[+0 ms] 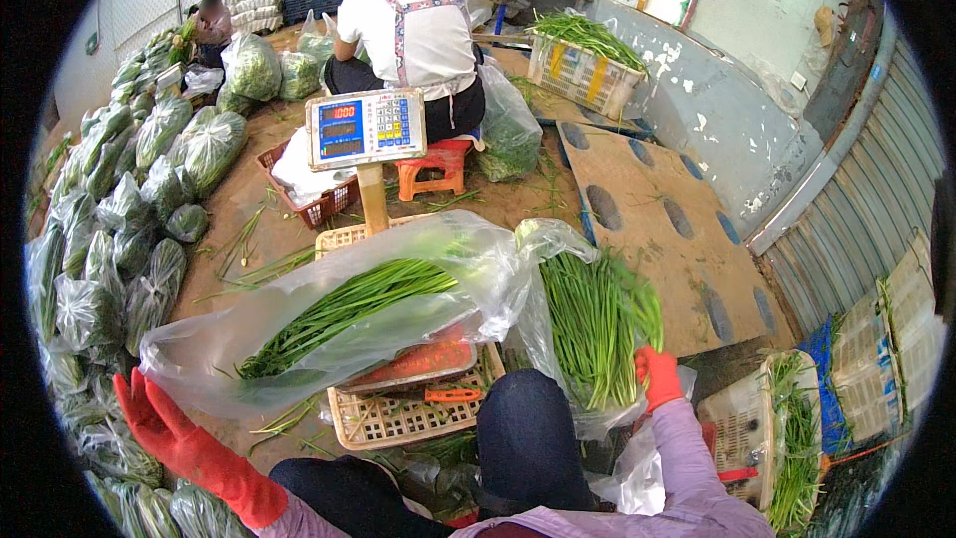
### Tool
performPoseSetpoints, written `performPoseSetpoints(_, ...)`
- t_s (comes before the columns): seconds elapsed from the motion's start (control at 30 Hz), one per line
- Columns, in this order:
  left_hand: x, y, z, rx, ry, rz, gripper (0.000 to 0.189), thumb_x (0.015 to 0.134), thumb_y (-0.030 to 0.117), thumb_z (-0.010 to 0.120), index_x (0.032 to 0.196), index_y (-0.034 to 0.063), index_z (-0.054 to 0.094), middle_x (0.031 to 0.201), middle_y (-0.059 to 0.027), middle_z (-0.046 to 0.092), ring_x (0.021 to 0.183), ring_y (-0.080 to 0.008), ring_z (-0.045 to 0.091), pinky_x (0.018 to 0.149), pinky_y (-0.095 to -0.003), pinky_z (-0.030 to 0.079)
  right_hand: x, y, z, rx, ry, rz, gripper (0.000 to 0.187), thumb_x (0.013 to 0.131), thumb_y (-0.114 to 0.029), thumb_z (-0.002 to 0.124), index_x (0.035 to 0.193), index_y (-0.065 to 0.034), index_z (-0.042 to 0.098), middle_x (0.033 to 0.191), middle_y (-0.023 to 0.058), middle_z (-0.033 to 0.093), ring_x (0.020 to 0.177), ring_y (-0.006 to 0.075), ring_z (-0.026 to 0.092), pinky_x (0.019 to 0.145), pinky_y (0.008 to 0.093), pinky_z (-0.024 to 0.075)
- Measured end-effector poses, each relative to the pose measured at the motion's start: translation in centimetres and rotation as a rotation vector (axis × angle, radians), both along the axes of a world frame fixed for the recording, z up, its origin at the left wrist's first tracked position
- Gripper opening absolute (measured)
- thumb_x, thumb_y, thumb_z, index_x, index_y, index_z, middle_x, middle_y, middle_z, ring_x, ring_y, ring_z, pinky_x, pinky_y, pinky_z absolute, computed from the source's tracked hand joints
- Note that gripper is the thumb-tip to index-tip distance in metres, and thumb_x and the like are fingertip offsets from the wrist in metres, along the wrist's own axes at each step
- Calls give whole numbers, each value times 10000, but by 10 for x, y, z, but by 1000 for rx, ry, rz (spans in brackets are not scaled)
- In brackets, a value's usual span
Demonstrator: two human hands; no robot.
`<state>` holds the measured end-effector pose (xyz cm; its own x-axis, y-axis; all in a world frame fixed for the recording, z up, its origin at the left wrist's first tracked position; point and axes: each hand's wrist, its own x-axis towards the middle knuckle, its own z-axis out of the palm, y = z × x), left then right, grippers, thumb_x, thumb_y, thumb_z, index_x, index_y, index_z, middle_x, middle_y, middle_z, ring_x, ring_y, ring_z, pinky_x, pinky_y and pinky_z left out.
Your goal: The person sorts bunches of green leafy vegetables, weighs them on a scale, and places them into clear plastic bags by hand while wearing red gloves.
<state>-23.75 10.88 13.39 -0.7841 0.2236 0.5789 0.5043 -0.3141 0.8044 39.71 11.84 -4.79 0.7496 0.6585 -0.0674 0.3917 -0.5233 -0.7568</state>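
My left hand [160,426], in a red rubber glove, has its fingers apart beside the mouth of a clear plastic bag [216,344]. Long green stalks [358,306] lie inside that bag, which rests over the scale's red pan [418,362]. My right hand [661,377], also gloved in red, is closed at the right edge of a large bunch of green stalks [590,321] with plastic around it; blur and overlap hide what its fingers grip. The scale's display [366,128] stands on a post beyond the bags. An orange-handled tool [452,394] lies on the cream plastic crate [403,418].
Filled bags of greens [157,269] line the left side. A person [407,22] in white sits ahead on a red stool [432,168]; another person [213,26] sits far left. Crates of stalks [792,433] stand at right, near a holed board [665,232].
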Motion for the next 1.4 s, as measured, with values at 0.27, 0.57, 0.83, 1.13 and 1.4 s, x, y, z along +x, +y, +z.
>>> performPoseSetpoints(0.27,99,-14,34,-282,672,-436,234,826,44,607,1053,-15,618,959,-129,666,894,-238,625,850,-360,464,-165,36,193,772,776,199,357,932,-285,523,1161,-17,584,616,-84,412,438,19,330,360,175,267)
performPoseSetpoints(0.57,67,38,3,-589,731,-489,286,761,142,679,1021,32,633,860,-160,664,758,-347,628,662,-408,491,-345,66,233,568,914,1356,431,971,-311,458,1280,-12,479,844,56,643,664,121,595,633,243,486)
performPoseSetpoints(0.83,-15,67,-51,-798,1271,198,552,785,334,607,1283,118,506,1261,-168,533,1150,-348,498,997,-528,326,-384,221,74,352,-198,1863,433,837,-264,623,1232,-101,555,1139,136,616,1016,294,592,904,366,457)
performPoseSetpoints(1.13,-23,67,-27,-928,1146,305,737,761,342,585,1433,208,312,1445,-124,340,1264,-312,377,1056,-473,259,-346,236,48,-153,-721,1418,293,835,-221,539,1091,-95,604,1066,144,625,998,348,584,859,431,462)
performPoseSetpoints(1.4,-8,55,12,-944,1121,314,738,722,35,550,1407,233,358,1465,-80,304,1310,-293,333,1062,-451,259,-295,249,30,353,-950,1619,177,857,-146,490,941,-71,627,954,137,643,966,283,605,889,393,454)
